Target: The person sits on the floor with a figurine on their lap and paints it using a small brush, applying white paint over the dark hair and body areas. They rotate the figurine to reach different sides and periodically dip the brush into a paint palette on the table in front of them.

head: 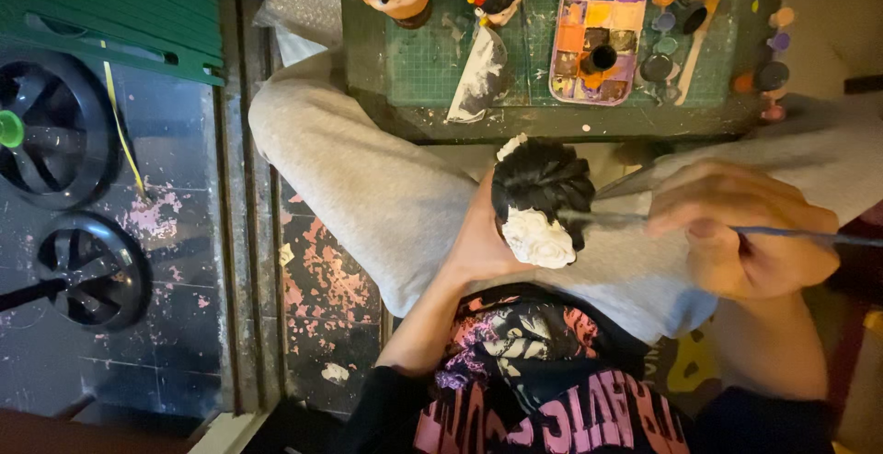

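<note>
Beyond both hands stands a dark green surface (432, 123) topped with a gridded cutting mat, paint-spattered; to the left lies a worn black floor (166, 233) with flaking pink patches. Grey fleece trousers (368, 187) span beneath the hands. On the surface, ahead of the right hand, rests a rectangular plastic paint palette (602, 31) with multicoloured wells. The left hand (478, 242) grips a small plaster figurine (541, 201), black textured top, white unpainted base. The right hand (745, 233) pinches a thin paintbrush (635, 219), its tip touching the figurine.
</note>
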Action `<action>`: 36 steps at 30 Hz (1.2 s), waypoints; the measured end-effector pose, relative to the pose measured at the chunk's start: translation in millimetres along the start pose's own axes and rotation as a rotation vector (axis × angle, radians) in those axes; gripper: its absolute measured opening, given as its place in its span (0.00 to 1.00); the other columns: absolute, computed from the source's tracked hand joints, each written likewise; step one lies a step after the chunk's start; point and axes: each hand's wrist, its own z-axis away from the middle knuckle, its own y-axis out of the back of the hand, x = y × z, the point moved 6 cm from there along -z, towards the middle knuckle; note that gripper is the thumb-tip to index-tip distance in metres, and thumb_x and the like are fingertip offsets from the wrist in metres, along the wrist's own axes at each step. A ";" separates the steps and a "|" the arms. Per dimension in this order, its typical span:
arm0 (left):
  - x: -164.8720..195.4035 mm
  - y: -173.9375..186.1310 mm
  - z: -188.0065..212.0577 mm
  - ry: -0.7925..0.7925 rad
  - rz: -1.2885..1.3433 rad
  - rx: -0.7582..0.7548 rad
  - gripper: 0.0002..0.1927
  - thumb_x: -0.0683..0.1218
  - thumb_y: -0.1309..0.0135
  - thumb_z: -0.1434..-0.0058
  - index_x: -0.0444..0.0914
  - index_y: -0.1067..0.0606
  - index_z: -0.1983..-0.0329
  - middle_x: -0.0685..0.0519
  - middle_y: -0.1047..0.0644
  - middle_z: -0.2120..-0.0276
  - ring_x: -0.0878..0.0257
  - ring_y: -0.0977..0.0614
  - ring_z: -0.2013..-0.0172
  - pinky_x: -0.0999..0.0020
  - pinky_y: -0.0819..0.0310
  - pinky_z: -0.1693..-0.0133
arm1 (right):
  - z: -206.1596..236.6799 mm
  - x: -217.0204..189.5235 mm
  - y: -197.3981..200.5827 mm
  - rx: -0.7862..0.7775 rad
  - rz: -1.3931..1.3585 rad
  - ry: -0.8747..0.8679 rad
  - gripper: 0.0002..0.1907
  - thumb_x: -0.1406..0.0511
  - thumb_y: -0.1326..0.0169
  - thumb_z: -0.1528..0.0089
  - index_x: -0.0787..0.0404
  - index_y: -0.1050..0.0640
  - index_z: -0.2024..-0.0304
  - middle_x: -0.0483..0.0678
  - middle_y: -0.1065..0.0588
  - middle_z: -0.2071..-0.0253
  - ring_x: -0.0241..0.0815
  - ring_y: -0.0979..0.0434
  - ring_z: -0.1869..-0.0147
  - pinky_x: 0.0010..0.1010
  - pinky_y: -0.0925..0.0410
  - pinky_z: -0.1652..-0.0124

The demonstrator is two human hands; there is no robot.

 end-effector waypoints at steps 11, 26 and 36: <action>-2.0 0.6 -1.5 -0.005 -0.070 0.009 0.54 0.47 0.23 0.57 0.33 0.37 0.28 0.47 0.26 0.35 0.60 0.25 0.34 0.61 0.31 0.31 | -4.0 -5.2 2.0 -0.022 -0.033 -0.036 0.14 0.64 0.52 0.26 0.70 0.27 0.60 0.52 0.24 0.70 0.46 0.22 0.68 0.34 0.26 0.67; 8.5 3.4 -6.0 -0.037 -0.108 0.019 0.54 0.49 0.22 0.59 0.33 0.36 0.29 0.46 0.27 0.35 0.59 0.25 0.34 0.60 0.31 0.31 | 5.6 -5.3 5.4 0.022 0.029 0.014 0.16 0.63 0.52 0.26 0.71 0.25 0.62 0.52 0.24 0.71 0.46 0.22 0.70 0.36 0.27 0.67; 21.8 3.9 -7.9 -0.038 -0.133 0.043 0.54 0.48 0.23 0.58 0.32 0.37 0.29 0.45 0.27 0.36 0.58 0.24 0.36 0.62 0.31 0.33 | 6.8 -0.4 7.1 0.016 -0.007 -0.004 0.15 0.64 0.52 0.27 0.70 0.25 0.63 0.52 0.24 0.72 0.45 0.22 0.70 0.36 0.25 0.67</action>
